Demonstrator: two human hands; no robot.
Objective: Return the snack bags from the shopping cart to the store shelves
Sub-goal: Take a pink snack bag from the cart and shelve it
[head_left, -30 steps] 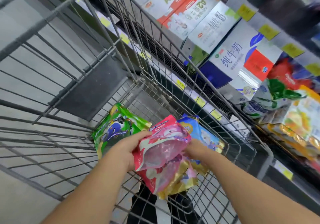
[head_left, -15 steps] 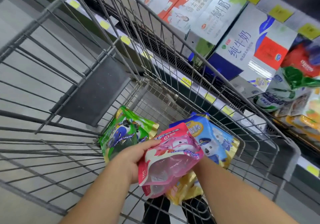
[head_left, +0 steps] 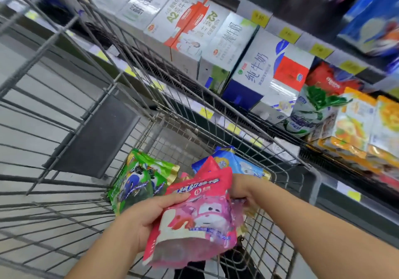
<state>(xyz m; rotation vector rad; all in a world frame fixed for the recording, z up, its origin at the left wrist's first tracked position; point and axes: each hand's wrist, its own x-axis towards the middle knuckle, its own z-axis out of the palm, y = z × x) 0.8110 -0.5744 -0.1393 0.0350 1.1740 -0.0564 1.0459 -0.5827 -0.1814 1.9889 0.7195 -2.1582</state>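
Two pink bags (head_left: pixel 194 220), one green (head_left: pixel 140 181), one blue (head_left: pixel 241 166).

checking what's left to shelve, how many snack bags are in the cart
At least 3: pink bag held in both hands, green bag at left, blue bag behind; more may hide beneath.

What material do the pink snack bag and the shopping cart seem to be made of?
Pink snack bag: apparently thin glossy plastic film; it creases and shines, and its lower panel looks semi-clear. Shopping cart: grey metal wire, judged from thin rigid bars in a grid, with a dull finish; its flat dark panel may be plastic, I cannot tell.
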